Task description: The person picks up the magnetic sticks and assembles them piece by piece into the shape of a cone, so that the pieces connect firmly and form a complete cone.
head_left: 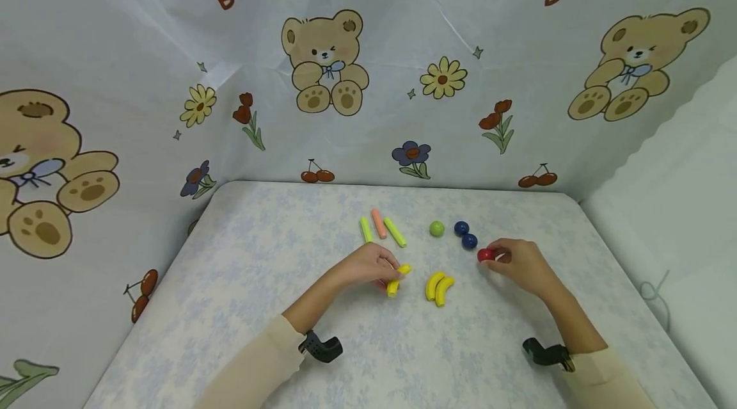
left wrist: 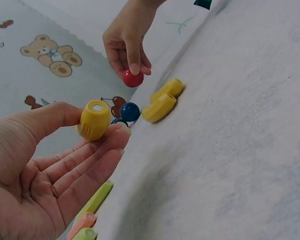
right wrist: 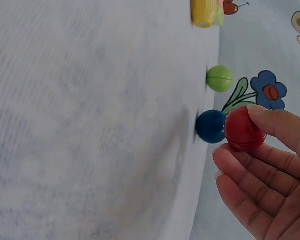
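Observation:
Between thumb and fingertips my left hand [head_left: 367, 263] pinches a yellow toy banana [left wrist: 94, 120], held above the table left of centre. On the right, my right hand [head_left: 521, 262] grips a red ball [right wrist: 244, 129] by thumb and fingers. Two more yellow toy bananas [head_left: 440, 288] lie side by side on the table between the hands. Just beyond the red ball are two dark blue balls [head_left: 469, 241], with a light green ball [head_left: 437, 228] to their left. In the right wrist view, the red ball overlaps a blue ball [right wrist: 210, 126]; whether they touch I cannot tell.
Behind my left hand lie two yellow-green sticks [head_left: 395, 232] and an orange-pink stick [head_left: 378, 223]. The table [head_left: 276, 230] has a pale blue-patterned cover. A bear-print curtain [head_left: 380, 140] rises along its back and left edges, and a white surface [head_left: 679, 223] stands at the right.

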Tool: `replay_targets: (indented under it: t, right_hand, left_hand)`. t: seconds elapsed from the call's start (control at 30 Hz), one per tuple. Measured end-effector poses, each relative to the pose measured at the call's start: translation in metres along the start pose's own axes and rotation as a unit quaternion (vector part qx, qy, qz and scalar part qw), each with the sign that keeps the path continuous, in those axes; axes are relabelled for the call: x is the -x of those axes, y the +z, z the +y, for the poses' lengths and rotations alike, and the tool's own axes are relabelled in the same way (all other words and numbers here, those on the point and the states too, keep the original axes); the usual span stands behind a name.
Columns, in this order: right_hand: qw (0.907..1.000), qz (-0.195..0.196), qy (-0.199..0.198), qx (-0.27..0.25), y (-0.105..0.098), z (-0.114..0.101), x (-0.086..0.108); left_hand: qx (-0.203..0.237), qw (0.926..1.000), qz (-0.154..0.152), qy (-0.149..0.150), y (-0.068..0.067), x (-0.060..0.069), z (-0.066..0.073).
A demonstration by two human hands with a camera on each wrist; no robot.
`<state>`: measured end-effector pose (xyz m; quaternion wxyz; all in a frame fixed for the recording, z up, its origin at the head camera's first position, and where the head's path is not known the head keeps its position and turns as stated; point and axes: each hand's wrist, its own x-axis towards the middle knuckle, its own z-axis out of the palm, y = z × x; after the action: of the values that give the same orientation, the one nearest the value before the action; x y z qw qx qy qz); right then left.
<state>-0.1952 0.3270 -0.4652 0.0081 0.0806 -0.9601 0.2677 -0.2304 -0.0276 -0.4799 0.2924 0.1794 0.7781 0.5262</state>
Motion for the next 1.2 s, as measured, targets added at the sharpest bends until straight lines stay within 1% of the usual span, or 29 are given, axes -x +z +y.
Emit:
replay_targets:
  t: [0.13, 0.23, 0.37, 0.47, 0.57, 0.8, 0.93, 1.03, 1.2]
  right_hand:
    - [0.9994, 0.017, -0.022, -0.023, -0.001, -0.009, 0.005]
    - [0.9983, 0.024, -0.036, -0.038, 0.001, -0.018, 0.009]
    - [0.9975, 0.031, -0.044, -0.047, 0.004, -0.031, 0.012]
    - [0.9970, 0.034, -0.051, -0.049, 0.008, -0.042, 0.016]
    - [0.9957, 0.034, -0.064, -0.057, 0.012, -0.052, 0.019]
    - [0.9923, 0.027, -0.074, -0.096, 0.022, -0.076, 0.023]
    - [0.9890, 0.024, -0.085, -0.118, 0.029, -0.086, 0.024]
    - [0.9866, 0.015, -0.090, -0.135, 0.036, -0.094, 0.025]
    - [0.9814, -0.013, -0.090, -0.169, 0.047, -0.107, 0.026]
  left_hand:
    - [-0.004, 1.0000, 0.003, 0.000, -0.007, 0.010, -0.005]
    - [-0.001, 1.0000, 0.007, 0.006, -0.011, 0.017, -0.010]
    - [-0.001, 0.9997, 0.017, 0.016, -0.015, 0.027, -0.019]
    - [-0.002, 0.9995, 0.026, 0.015, -0.016, 0.035, -0.024]
    - [0.004, 0.9995, 0.031, 0.007, -0.017, 0.042, -0.028]
    - [0.051, 0.9980, 0.035, -0.013, -0.014, 0.057, -0.036]
    - [0.078, 0.9964, 0.031, -0.009, -0.012, 0.064, -0.042]
    - [0.097, 0.9949, 0.025, -0.006, -0.011, 0.069, -0.046]
    - [0.134, 0.9906, 0.027, -0.011, -0.010, 0.075, -0.054]
